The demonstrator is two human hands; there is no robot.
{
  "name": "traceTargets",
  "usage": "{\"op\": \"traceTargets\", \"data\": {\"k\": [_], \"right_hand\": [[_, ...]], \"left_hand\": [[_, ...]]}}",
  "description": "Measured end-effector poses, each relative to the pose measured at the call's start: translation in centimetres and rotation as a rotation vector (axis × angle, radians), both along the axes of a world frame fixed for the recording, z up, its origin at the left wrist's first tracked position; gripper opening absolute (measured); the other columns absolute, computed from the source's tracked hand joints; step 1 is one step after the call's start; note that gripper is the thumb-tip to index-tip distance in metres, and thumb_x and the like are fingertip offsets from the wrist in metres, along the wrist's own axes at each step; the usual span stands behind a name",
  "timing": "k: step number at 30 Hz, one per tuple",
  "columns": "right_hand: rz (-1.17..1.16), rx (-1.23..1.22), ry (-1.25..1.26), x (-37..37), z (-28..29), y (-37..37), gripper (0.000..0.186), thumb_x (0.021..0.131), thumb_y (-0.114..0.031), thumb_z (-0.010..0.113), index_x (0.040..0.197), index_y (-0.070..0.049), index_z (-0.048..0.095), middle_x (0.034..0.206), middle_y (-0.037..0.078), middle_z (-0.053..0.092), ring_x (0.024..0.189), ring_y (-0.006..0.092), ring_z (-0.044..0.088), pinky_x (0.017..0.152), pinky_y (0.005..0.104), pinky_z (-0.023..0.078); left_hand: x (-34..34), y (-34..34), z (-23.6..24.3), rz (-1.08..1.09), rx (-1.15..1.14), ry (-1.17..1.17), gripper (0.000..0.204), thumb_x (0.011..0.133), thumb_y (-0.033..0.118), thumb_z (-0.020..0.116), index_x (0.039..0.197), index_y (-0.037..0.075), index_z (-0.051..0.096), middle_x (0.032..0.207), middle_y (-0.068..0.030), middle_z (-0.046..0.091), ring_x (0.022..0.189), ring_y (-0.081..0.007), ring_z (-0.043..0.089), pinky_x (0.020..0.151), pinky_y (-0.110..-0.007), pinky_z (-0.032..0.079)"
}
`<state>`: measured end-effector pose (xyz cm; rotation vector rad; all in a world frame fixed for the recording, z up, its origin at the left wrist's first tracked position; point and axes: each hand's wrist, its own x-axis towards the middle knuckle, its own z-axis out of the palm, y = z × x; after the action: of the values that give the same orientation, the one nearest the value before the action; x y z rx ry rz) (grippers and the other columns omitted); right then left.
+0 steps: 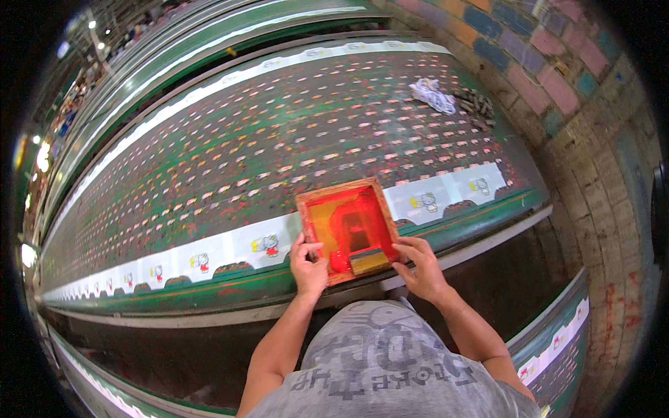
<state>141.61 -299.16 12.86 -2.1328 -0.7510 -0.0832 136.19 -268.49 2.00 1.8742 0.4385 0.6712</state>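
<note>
A wooden screen printing frame (pixel 339 189) rests over the near edge of a long green table, on a white strip (pixel 233 260) printed with small cartoon figures. Wet red ink (pixel 362 203) covers much of its yellowish mesh. Inside, against the near side, lies a squeegee (pixel 371 262) with a wooden edge. My left hand (pixel 309 267) grips the frame's near left side, thumb bent over the rim. At the near right corner my right hand (pixel 421 267) holds the frame with fingers over the rim. Figures left of the frame show red parts; those to the right show none.
The long table (pixel 279 132) is dotted with rows of small coloured marks, and another white strip (pixel 279 63) runs along its far edge. A crumpled white cloth (pixel 433 95) and a dark rag (pixel 476 106) lie at the far right. More tables stand beyond and behind me; a painted brick wall (pixel 540 52) is at right.
</note>
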Motion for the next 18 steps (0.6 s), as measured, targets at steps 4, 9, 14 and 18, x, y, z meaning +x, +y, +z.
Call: {"op": "traceTargets", "data": {"k": [4,9,14,18], "right_hand": [[-0.106,0.040,0.152,1.5,-2.6,-2.0,0.054,0.097,-0.011,0.085,0.148,-0.002,0.070,0.149,0.025,0.068,0.141,0.0443,0.063,0.123,0.0506,0.049],[-0.158,0.216,0.450,4.3,-6.0,-8.1,0.050,0.106,-0.005,0.078,0.154,-0.002,0.066,0.157,0.018,0.061,0.146,0.0305,0.063,0.117,0.0439,0.056],[-0.159,0.278,0.510,8.1,-6.3,-16.2,0.048,0.106,0.000,0.074,0.154,-0.002,0.067,0.156,0.014,0.062,0.140,0.0248,0.066,0.117,0.0402,0.057],[-0.113,0.288,0.519,11.0,-6.5,-21.0,0.044,0.108,0.000,0.072,0.152,-0.001,0.068,0.152,0.013,0.065,0.136,0.0228,0.068,0.116,0.0396,0.057]], "left_hand": [[0.8,-1.9,3.7,-0.023,-0.003,-0.068,0.034,0.079,-0.016,0.069,0.104,0.004,0.077,0.162,-0.0269,0.061,0.150,-0.0351,0.060,0.119,-0.042,0.049],[3.8,-8.7,3.3,-0.068,-0.100,-0.096,0.032,0.081,-0.018,0.068,0.104,0.004,0.075,0.166,-0.0269,0.057,0.141,-0.0278,0.062,0.105,-0.035,0.051],[7.8,-16.8,2.1,-0.072,-0.128,-0.146,0.032,0.081,-0.018,0.067,0.101,0.005,0.077,0.168,-0.0255,0.056,0.106,-0.0130,0.065,0.084,-0.028,0.051],[10.0,-20.2,-0.2,-0.050,-0.146,-0.179,0.033,0.082,-0.018,0.068,0.102,0.006,0.077,0.164,-0.0241,0.061,0.096,-0.0090,0.062,0.083,-0.027,0.050]]}}
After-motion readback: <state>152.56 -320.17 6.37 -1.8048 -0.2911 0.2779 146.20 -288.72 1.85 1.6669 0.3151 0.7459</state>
